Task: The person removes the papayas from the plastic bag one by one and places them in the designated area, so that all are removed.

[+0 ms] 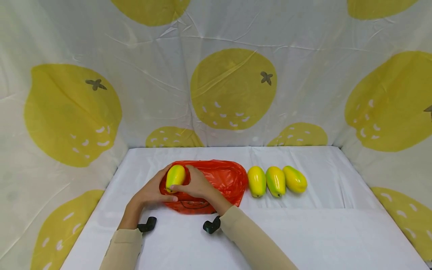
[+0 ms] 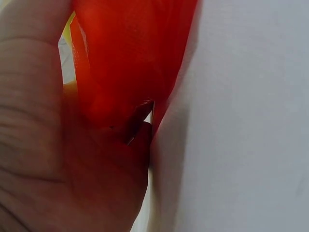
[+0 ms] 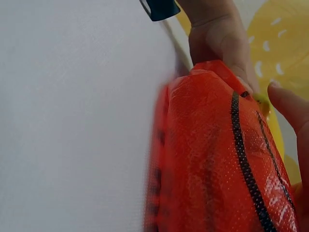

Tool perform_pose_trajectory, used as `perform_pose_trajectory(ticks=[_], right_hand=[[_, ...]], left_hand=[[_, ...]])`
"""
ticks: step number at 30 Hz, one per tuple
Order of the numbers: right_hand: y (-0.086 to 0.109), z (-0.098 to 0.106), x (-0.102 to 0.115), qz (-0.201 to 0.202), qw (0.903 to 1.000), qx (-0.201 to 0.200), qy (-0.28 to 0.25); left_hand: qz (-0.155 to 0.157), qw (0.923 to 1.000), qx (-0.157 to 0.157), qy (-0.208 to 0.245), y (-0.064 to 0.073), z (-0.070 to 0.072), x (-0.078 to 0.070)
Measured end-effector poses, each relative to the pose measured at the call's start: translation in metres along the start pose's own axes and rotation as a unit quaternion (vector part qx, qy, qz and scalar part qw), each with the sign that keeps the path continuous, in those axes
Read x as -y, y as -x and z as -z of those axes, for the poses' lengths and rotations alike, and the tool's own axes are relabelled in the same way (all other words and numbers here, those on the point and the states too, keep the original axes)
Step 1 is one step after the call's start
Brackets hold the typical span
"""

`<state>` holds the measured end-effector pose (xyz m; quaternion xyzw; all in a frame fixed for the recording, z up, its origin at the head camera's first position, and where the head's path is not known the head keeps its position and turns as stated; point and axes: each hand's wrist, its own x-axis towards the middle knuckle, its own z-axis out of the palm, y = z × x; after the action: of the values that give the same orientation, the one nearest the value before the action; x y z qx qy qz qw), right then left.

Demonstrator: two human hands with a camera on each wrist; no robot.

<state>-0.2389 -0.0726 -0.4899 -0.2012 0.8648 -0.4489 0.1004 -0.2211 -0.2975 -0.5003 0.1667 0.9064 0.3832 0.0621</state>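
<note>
— Orange plastic, thin and crinkled: that is the bag [image 1: 216,180] lying flat on the white table [image 1: 303,232], just at 12 o'clock from both wrists.

— And the fruit on it?

— A yellow-green mango [image 1: 175,177] sits at the bag's 9 o'clock end. The right hand [image 1: 195,184] reaches across from 5 o'clock; its thumb and fingers curl around the mango's near and right sides. The left hand [image 1: 152,191] comes in from 7 o'clock and grips the bag's left edge beside the fruit, thumb lying along the plastic.

— Does the left wrist view confirm that?

— It shows the palm [image 2: 43,145] pressed against bunched orange film [image 2: 130,58], with a sliver of yellow behind it. How far apart the fingertips are I cannot tell there.

— The right wrist view?

— Orange bag [image 3: 212,159] with black printed lines fills it; the left hand [image 3: 217,38] holds the far edge, and one right fingertip [image 3: 289,106] shows at 3 o'clock.

— Anything else on the table?

— Three more mangoes [image 1: 276,181] lie side by side at 3 o'clock from the bag, the nearest just beside it. A fruit-print cloth [image 1: 233,86] hangs behind.
</note>
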Motion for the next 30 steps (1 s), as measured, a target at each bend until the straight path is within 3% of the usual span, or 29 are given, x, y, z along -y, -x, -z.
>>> perform_pose_trajectory(ticks=[11,19,30], right_hand=[[0.001,-0.003,0.003,-0.006,0.9994,0.006,0.034],[0.002,0.005,-0.003,0.014,0.9998,0.011,-0.005],[0.010,0.019,-0.008,-0.005,0.9994,0.015,-0.030]], left_hand=[[0.001,1.0000,0.003,-0.004,-0.001,-0.004,0.001],[-0.011,0.9999,-0.002,-0.003,0.000,-0.003,0.004],[0.001,1.0000,0.001,-0.001,-0.002,-0.002,0.003]])
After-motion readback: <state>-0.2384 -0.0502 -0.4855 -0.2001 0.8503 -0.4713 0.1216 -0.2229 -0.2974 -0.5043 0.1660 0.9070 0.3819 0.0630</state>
